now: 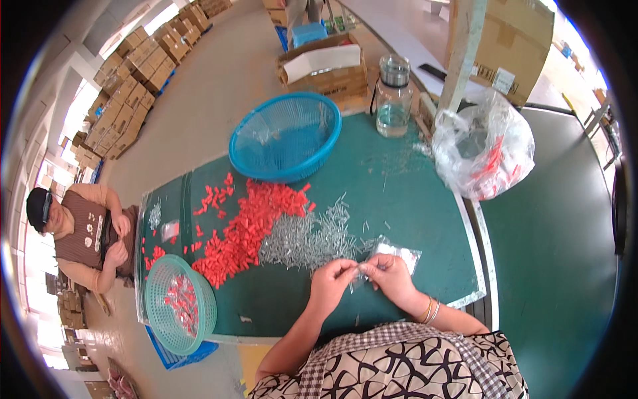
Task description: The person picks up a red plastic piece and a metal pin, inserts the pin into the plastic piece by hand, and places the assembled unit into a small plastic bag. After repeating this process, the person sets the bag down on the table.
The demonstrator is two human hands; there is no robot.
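The left hand (330,278) and right hand (392,274) meet just above the near edge of the green table (412,199), fingertips pinched together on a small clear plastic bag (397,254) that lies partly on the table beyond the right hand; whether a pin is already between the fingers is too small to tell. The hands work low and close to the body, likely so the tiny pieces can be seen and steadied. Just beyond them lies a heap of thin silver pins (309,236), and touching its left side a larger heap of small red plastic parts (246,229), both within easy reach. A small green basket (181,304) holding filled packets sits at the left near corner, apparently for finished pieces. Farther back stand an empty blue basket (286,136), a glass jar (393,96) and a clear bag of red parts (488,146). Another person (86,229) sits at the table's left end.
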